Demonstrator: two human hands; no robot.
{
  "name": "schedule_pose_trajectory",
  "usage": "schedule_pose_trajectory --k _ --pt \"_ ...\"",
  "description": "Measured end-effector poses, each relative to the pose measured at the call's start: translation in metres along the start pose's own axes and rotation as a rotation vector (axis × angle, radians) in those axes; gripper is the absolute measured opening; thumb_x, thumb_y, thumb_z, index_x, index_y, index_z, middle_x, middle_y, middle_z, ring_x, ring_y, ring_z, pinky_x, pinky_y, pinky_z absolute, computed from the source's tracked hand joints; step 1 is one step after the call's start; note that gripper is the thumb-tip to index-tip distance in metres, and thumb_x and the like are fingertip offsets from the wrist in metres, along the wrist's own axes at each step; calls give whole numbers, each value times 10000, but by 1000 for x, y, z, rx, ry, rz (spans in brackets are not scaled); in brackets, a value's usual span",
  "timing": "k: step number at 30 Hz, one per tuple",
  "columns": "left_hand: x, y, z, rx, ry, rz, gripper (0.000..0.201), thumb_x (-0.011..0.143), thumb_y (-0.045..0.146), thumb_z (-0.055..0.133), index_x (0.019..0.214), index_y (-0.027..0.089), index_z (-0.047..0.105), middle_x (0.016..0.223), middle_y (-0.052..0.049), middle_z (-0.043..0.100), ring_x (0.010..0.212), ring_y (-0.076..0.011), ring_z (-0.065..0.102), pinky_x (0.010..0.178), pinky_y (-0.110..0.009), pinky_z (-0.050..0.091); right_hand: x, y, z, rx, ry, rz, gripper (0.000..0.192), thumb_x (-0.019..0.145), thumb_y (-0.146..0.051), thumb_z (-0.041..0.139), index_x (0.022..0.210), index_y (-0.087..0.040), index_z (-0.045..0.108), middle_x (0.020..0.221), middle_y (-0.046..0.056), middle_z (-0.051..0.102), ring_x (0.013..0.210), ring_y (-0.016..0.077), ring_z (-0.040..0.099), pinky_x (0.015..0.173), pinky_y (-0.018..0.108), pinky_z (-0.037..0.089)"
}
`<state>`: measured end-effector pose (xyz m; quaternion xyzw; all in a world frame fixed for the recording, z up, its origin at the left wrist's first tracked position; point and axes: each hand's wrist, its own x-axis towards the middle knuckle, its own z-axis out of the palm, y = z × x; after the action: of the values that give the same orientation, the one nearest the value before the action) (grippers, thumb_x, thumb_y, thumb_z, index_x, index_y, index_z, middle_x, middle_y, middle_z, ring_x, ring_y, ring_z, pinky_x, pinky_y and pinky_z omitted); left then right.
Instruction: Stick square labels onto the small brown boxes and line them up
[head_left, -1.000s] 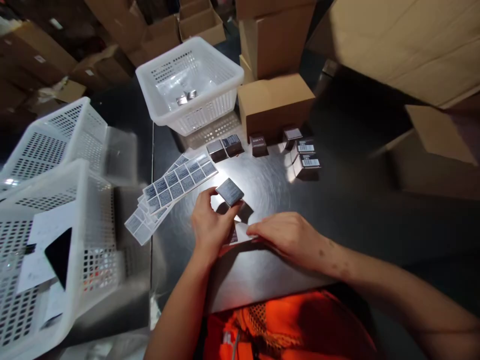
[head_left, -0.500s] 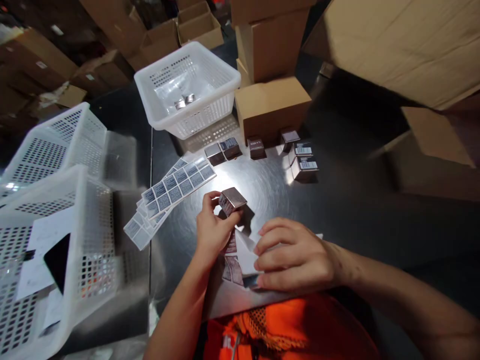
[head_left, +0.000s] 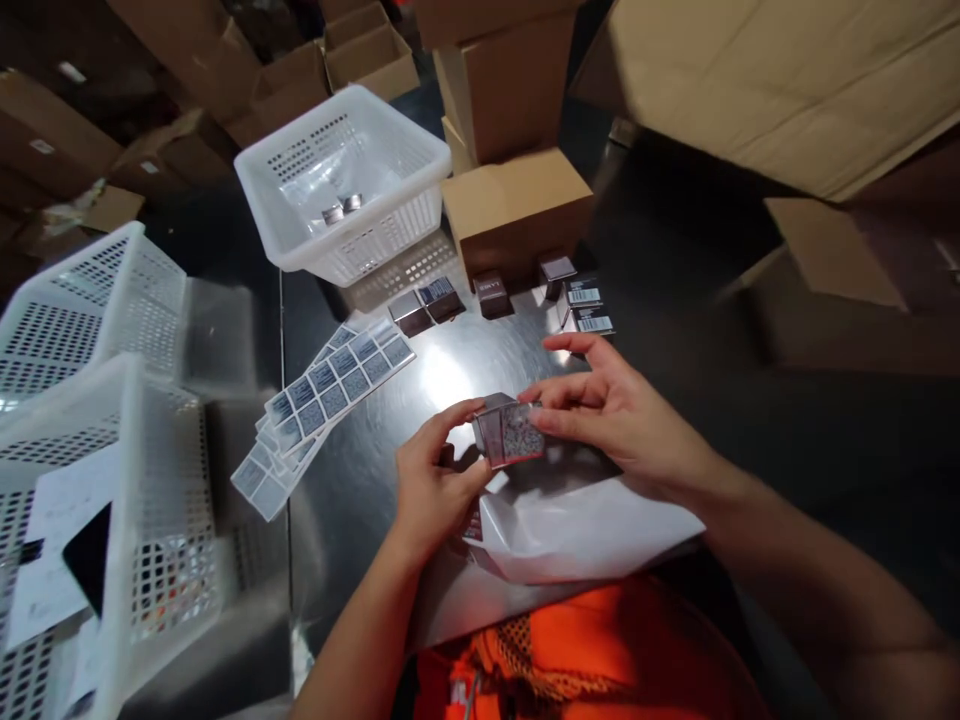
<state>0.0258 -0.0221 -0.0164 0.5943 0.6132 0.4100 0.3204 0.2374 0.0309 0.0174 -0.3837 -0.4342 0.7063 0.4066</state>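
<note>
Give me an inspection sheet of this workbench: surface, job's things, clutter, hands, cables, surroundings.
Surface: shiny metal table, glare spot.
Job's things: small box held above the table; label sheets fanned at left; small boxes in a row behind.
Clutter: white backing sheet at the near edge.
Hands: left hand and right hand both grip the small box.
Cables: nothing seen.
Surroundings: white baskets, cardboard cartons.

The right hand (head_left: 622,420) has risen from the sheet to the small box (head_left: 506,432).
</note>
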Motion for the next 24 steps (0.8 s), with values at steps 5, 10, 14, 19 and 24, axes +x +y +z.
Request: schedule_pose_trajectory --k 5,10,14,19,24 --pt "-2 1 -1 7 -22 32 491 696 206 831 1166 302 725 1020 19 748 705 -93 642 481 -151 353 -2 -2 0 -15 -39 52 716 720 -240 888 1249 -266 406 736 -57 693 1033 212 679 890 338 545" --pt "-3 4 2 50 -12 26 475 706 221 824 1167 286 729 1034 -2 750 739 -123 660 485 -167 367 -2 2 3 -38 3 28 750 675 -294 922 1220 -268 406 711 -72 677 936 211 703 833 324 574" --pt "-4 5 2 57 -14 44 481 702 223 843 1163 299 726 1016 11 751 711 -115 656 528 -177 414 -2 4 5 -85 26 18 743 668 -380 923 1201 -272 417 694 -71 666 874 225 717 800 353 599" --pt "-4 4 2 66 -18 58 508 698 178 828 1173 320 718 1036 24 753 729 -117 662 561 -180 447 -1 2 4 -114 16 16 729 655 -384 923 1177 -262 430 730 -45 677 893 233 719 784 340 603" --pt "-4 5 3 82 -9 64 500 696 147 799 1165 303 725 1019 20 757 717 -117 660 564 -182 460 0 3 4 -85 13 15 723 663 -346 924 1180 -262 426 706 -60 669 938 231 711 791 329 594"
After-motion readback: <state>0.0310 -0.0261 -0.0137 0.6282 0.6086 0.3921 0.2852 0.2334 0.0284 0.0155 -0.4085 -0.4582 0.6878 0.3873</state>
